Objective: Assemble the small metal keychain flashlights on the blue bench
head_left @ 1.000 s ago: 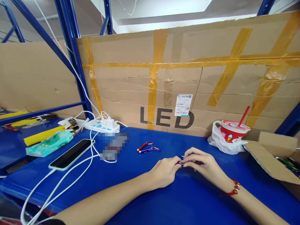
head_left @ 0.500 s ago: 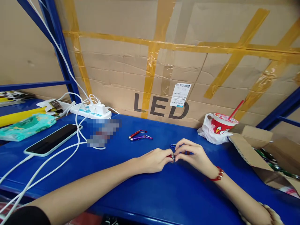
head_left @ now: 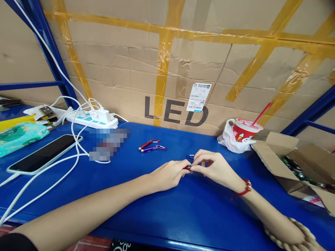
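Observation:
Over the middle of the blue table, my left hand (head_left: 169, 175) is closed around a small red penlight (head_left: 186, 167); most of its body is hidden in the fingers. My right hand (head_left: 213, 167) pinches the silver end of it between thumb and forefinger, the other fingers curled. Just behind the right fingertips lies a blue carabiner clip (head_left: 190, 156), partly covered by the hand. Farther back to the left, a red penlight (head_left: 145, 145) and a purple penlight (head_left: 149, 149), each with a carabiner clip, rest side by side on the table.
An open cardboard box (head_left: 288, 174) with shiny items stands at right, beside a red cup (head_left: 244, 131) in a plastic bag. At left are a phone (head_left: 44, 153), white cables, a power strip (head_left: 91, 120) and a tissue pack (head_left: 22, 137). A large taped carton (head_left: 125, 69) stands behind.
The right thumb and forefinger have closed in on the penlight's silver end, which showed more before. The view has shifted slightly; the things on the table lie as before.

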